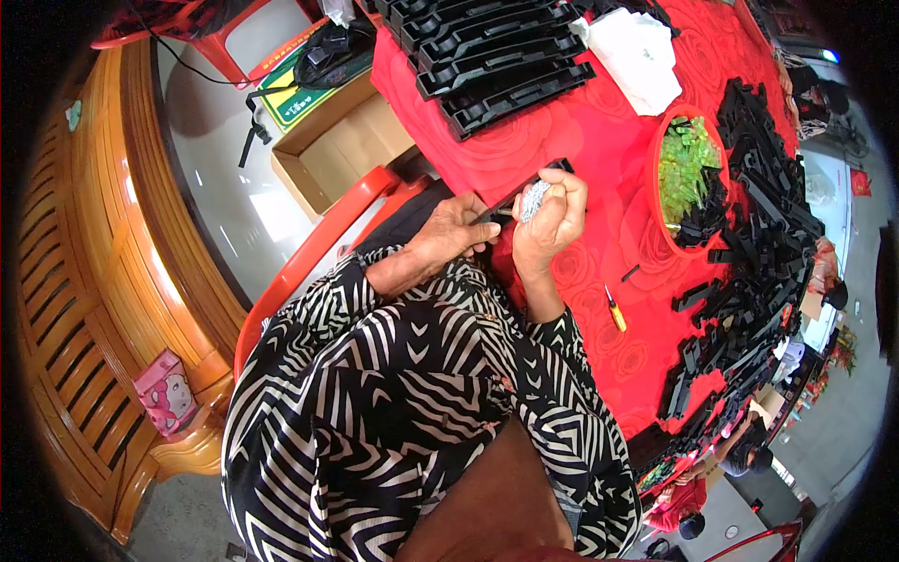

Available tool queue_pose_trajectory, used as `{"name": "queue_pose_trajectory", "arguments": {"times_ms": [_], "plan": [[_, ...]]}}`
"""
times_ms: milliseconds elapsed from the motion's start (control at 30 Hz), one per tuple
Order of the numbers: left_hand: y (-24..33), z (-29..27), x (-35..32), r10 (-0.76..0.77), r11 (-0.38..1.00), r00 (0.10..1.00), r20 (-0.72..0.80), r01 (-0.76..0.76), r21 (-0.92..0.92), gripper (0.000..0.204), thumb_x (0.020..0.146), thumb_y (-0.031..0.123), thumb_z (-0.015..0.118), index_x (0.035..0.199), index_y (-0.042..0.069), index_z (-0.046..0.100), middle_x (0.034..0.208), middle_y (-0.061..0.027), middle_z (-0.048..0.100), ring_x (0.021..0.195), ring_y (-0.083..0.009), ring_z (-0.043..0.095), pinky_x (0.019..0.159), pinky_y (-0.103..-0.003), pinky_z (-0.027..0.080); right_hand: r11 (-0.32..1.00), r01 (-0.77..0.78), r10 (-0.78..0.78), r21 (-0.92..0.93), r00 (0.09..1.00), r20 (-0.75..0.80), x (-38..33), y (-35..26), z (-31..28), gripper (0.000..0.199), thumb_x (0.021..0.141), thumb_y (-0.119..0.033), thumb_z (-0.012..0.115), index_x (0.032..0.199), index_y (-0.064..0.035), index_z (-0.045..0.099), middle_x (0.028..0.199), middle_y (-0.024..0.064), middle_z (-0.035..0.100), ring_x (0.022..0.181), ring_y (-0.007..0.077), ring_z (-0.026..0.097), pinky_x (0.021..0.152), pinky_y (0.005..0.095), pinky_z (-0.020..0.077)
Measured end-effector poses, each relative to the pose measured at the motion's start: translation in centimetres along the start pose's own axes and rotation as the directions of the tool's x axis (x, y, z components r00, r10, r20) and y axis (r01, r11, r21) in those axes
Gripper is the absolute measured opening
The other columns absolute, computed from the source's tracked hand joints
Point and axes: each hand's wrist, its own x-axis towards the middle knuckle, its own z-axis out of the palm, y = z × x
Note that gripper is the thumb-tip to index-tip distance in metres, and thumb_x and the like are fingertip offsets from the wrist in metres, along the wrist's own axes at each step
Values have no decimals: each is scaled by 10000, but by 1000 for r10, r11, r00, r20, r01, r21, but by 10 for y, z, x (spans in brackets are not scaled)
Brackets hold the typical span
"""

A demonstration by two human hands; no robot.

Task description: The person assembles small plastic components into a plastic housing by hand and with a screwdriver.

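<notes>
In front of my chest, my left hand pinches the near end of a long black plastic piece. My right hand is curled around a small grey-and-white speckled object, whose kind I cannot make out. That object lies against the black piece, whose far end sticks out above my right fingers. On the red cloth to the right of my hands lies a small screwdriver with a yellow handle. A tiny black part is close to it.
Several long black plastic trays are lined up at the far side, beside a white bag. An orange-red basin holds green and black pieces. Black parts heap along the right. A cardboard box and wooden bench are left.
</notes>
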Motion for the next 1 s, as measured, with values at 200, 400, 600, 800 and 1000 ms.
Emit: {"name": "queue_pose_trajectory", "arguments": {"times_ms": [200,400,600,800,1000], "plan": [[-1,-5,0,-17,998,1000,25,18,-57,197,801,126,644,911,24,517,745,-64,607,611,-85,534,488,-190,413,950,-120,167,290,975,-145,20,-31,-7,168,803,-112,416,870,-4,526,672,62,500,469,127,481,341,236,425],[4,-7,-2,-37,988,996,83,49,-144,203,795,115,651,906,15,514,748,-78,606,594,-86,514,487,-191,413,915,79,9,395,976,-216,45,-64,-68,132,831,-96,438,875,-2,520,645,45,470,442,84,420,305,207,294],[13,-5,-8,-20,984,989,145,46,-174,203,813,112,631,925,0,504,759,-85,606,608,-96,521,505,-196,412,986,-157,148,-54,978,-146,26,-48,-111,112,855,-35,467,877,-21,577,678,-13,485,516,32,411,425,182,345],[23,-1,-14,21,993,989,146,-4,-114,266,836,141,609,1014,-12,483,788,-76,599,628,-89,513,526,-197,410,715,71,-37,-695,997,64,16,-8,-125,189,805,-88,574,970,3,577,776,104,545,730,228,548,671,331,455],[26,-1,-10,71,997,996,53,-71,5,270,835,150,611,1011,-11,485,766,-54,591,616,-73,497,516,-189,406,526,59,114,-848,984,140,8,-1,-98,376,772,-156,614,1106,-24,503,917,196,486,786,360,556,638,443,459]]}}
